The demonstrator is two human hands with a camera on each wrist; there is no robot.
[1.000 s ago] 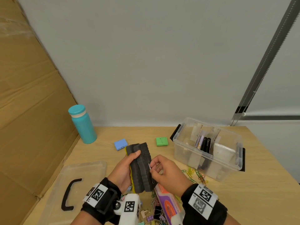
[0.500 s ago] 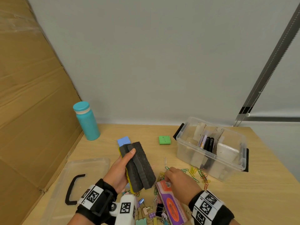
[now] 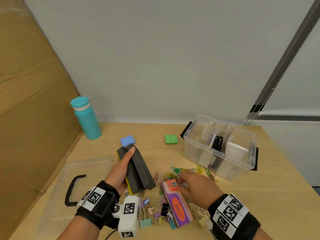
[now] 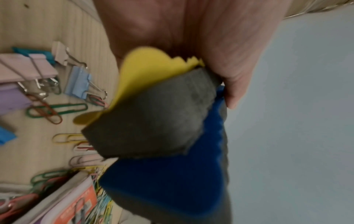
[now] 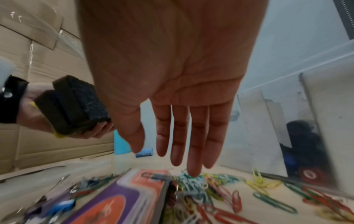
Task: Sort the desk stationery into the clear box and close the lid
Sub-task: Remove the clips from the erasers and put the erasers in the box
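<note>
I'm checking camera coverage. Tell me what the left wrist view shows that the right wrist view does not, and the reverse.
Only the left wrist view shows the blue underside and yellow layer of the foam erasers the left hand grips, plus binder clips. Only the right wrist view shows the right hand, fingers straight, above the paper clips, the clear box and the teal bottle. Both show the erasers, paper clips and the orange-purple packet.
</note>
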